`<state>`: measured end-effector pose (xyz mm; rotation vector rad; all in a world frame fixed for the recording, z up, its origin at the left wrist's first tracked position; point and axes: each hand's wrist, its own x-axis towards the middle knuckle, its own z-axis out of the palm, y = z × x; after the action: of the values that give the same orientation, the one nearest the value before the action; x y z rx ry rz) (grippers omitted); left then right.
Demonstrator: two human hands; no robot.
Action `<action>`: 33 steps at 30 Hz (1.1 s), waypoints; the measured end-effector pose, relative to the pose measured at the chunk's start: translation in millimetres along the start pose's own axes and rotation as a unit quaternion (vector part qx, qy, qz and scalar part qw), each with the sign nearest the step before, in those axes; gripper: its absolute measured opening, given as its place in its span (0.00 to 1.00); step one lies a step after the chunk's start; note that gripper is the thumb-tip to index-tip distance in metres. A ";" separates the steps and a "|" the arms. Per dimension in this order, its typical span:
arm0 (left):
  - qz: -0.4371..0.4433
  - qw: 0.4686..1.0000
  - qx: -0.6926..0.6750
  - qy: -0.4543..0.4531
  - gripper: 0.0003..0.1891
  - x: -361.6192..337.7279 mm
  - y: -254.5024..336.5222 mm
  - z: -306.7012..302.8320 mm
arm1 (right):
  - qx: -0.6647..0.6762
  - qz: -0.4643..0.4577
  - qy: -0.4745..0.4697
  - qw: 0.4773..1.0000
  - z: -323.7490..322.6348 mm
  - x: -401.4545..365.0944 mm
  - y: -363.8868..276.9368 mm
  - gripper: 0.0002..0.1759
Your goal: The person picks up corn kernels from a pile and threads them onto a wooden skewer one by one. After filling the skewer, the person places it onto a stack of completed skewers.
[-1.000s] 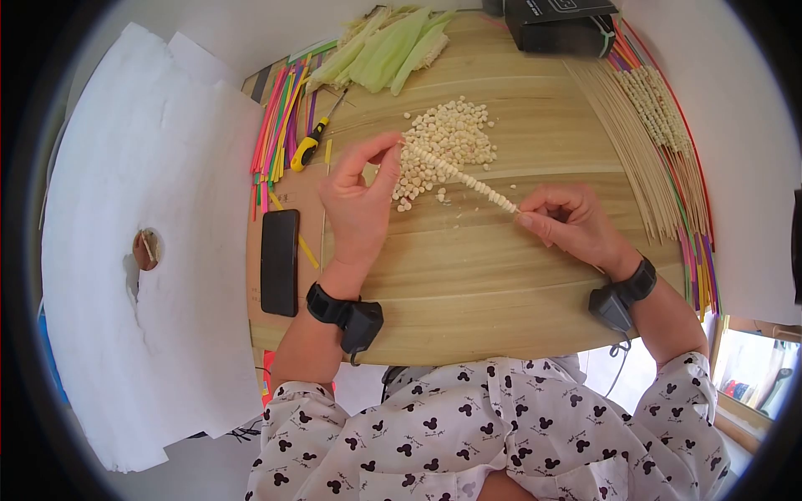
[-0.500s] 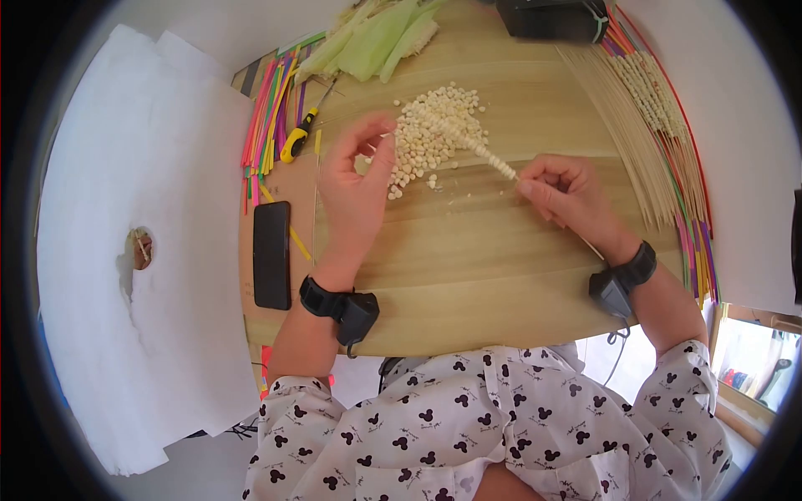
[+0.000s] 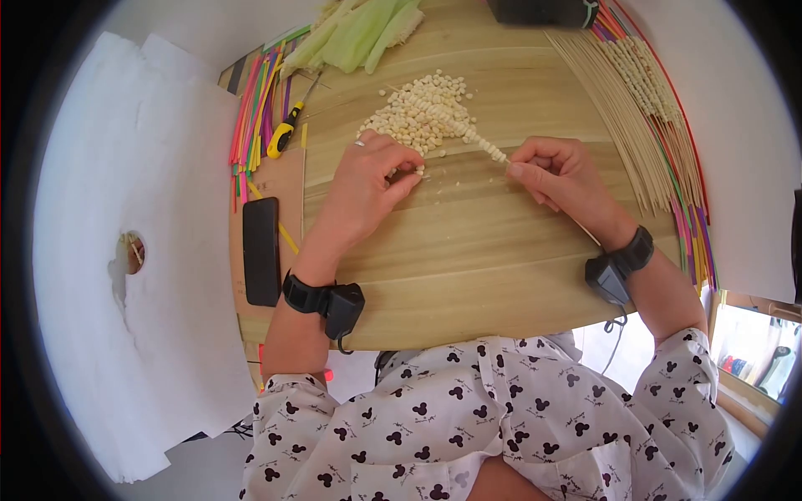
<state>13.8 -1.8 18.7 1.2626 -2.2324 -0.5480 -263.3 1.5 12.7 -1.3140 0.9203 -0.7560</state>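
Observation:
My right hand [image 3: 564, 179] pinches a thin wooden skewer [image 3: 585, 231], whose lower end runs out below the palm. Pale corn kernels are threaded along its far part [image 3: 491, 150], which points up and left over the heap. My left hand [image 3: 363, 188] is closed in a pinch at the near edge of the heap, with a pale corn kernel [image 3: 420, 171] at its thumb and fingertips. The heap of loose corn kernels [image 3: 413, 113] lies on the wooden table [image 3: 434, 275]. Where the skewer's tip ends is hard to make out against the heap.
Left are colourful strips [image 3: 251, 125], a yellow-black screwdriver [image 3: 286, 134] and a black phone [image 3: 261, 250]. Green husks [image 3: 359, 37] lie at the back, near a black box [image 3: 543, 10]. Bare skewers [image 3: 614, 117] and kernel-threaded ones [image 3: 639, 75] line the right side.
My left hand has moved right and slightly down from the heap's left side, and its fingers have closed together round a kernel. My right hand still holds the skewer almost in place.

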 end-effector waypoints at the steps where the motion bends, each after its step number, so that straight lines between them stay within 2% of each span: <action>1: 0.004 1.000 0.003 0.003 0.07 -0.5 -0.3 1.7 | 0.000 -0.002 -0.003 1.000 0.4 -0.3 -0.8 0.06; 8: 0.073 0.995 0.052 0.042 0.07 -0.6 -2.9 6.2 | -0.008 -0.008 -0.008 1.000 1.1 -1.0 -3.5 0.06; 10: -0.034 0.997 -0.052 0.047 0.06 -1.5 -1.8 4.3 | -0.025 0.011 0.001 1.000 1.5 -2.0 -5.5 0.06; 11: -0.033 0.997 -0.051 0.052 0.06 -1.2 -2.8 3.2 | -0.028 0.008 -0.002 1.000 1.5 -2.1 -5.7 0.06; 13: -0.178 0.947 -0.254 0.083 0.08 -0.7 -6.3 0.1 | -0.026 0.015 -0.008 1.000 1.1 -2.5 -6.5 0.06; 14: -0.176 0.947 -0.252 0.089 0.08 -0.4 -9.4 -2.1 | -0.029 0.011 -0.012 0.999 1.8 -3.1 -8.0 0.06; 16: -0.205 0.878 -0.404 0.155 0.09 1.0 -17.5 -6.6 | -0.018 0.015 -0.020 1.000 3.9 -5.0 -10.5 0.05; 19: -0.178 0.865 -0.418 0.212 0.10 1.3 -28.7 -8.9 | -0.024 0.000 -0.044 0.999 4.3 -5.2 -5.2 0.04; 22: -0.181 0.861 -0.416 0.230 0.12 1.5 -30.7 -8.9 | -0.016 -0.010 -0.058 0.998 4.7 -4.5 0.8 0.04; 33: -0.163 0.860 -0.427 0.228 0.13 0.7 -33.0 -7.0 | -0.033 -0.007 -0.062 0.998 7.0 -5.4 -1.3 0.04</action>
<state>39.7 -19.1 5.5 1.1036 -1.1395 -1.0793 -259.5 9.3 14.9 -1.4106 0.8438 -0.6524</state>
